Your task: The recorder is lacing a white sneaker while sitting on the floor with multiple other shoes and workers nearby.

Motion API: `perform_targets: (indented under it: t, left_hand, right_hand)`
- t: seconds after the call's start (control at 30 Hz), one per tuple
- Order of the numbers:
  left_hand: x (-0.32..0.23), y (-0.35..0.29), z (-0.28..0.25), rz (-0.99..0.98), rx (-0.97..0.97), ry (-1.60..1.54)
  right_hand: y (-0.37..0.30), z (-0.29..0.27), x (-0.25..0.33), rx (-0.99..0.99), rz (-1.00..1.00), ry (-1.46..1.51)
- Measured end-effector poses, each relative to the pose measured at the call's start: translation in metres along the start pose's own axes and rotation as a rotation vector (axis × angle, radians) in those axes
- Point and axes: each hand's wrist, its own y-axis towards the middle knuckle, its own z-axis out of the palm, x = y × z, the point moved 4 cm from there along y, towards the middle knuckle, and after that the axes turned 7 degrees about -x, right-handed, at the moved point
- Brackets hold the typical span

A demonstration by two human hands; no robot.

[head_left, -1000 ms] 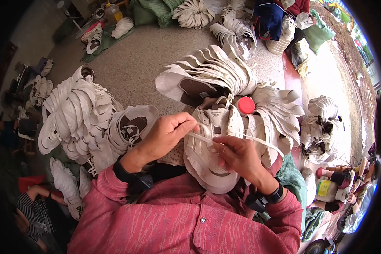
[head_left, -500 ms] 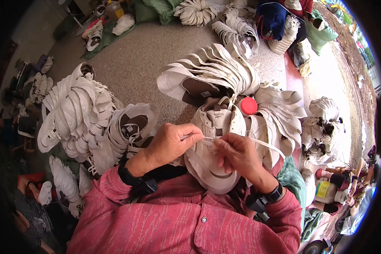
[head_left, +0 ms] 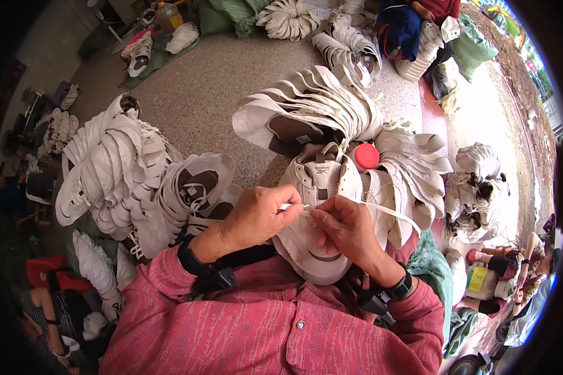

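Note:
A cream shoe upper (head_left: 311, 250) lies toe toward me over my lap, its tongue and eyelet rows facing up. Over its lower eyelets my left hand (head_left: 256, 215) is closed, pinching a white shoelace (head_left: 286, 207) between thumb and forefinger. Close beside it, my right hand (head_left: 350, 228) also pinches the lace, thumb against forefinger, near the right eyelet row. A loose length of lace loops out to the right past my right hand. The exact spot where the lace meets the eyelets is partly hidden by my fingers.
Fanned stacks of cream uppers stand ahead (head_left: 319, 100), at the left (head_left: 112, 162) and at the right (head_left: 413, 162). A red-lidded container (head_left: 366, 156) sits among them. Another person (head_left: 413, 25) sits at the far right; a striped-clothed person (head_left: 47, 312) is at the lower left.
My left hand has risen slightly, and the lace between my fingertips now shows as a short end. The people at the far right and lower left have shifted their arms.

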Motion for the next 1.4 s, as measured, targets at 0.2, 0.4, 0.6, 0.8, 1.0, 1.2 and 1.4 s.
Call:
perform_targets:
  t: [0.2,0.4,0.6,0.8,1.0,1.2,1.4]
  left_hand:
    - [-0.008,0.003,0.004,0.007,-0.004,0.040]
    - [-0.016,0.006,0.013,0.110,-0.117,0.302]
    - [0.003,0.016,0.008,-0.174,0.147,-0.049]
    - [-0.019,0.006,0.024,0.224,-0.061,0.534]
    - [-0.034,0.032,-0.008,0.554,-0.057,0.406]
    - [-0.012,0.059,-0.009,0.382,0.537,-0.033]
    - [-0.016,0.056,-0.005,0.417,0.484,-0.009]
  right_hand:
    - [-0.003,0.006,-0.002,-0.053,-0.016,-0.045]
    - [-0.005,0.012,-0.009,-0.185,-0.123,-0.079]
    - [-0.005,0.012,-0.016,-0.222,-0.183,-0.108]
    - [-0.002,0.014,-0.017,-0.225,-0.216,-0.117]
    - [-0.003,0.008,-0.015,-0.175,-0.197,-0.060]
    - [0.003,-0.011,0.015,-0.079,-0.408,-0.580]
    - [0.026,-0.029,0.045,-0.001,-0.824,-0.616]
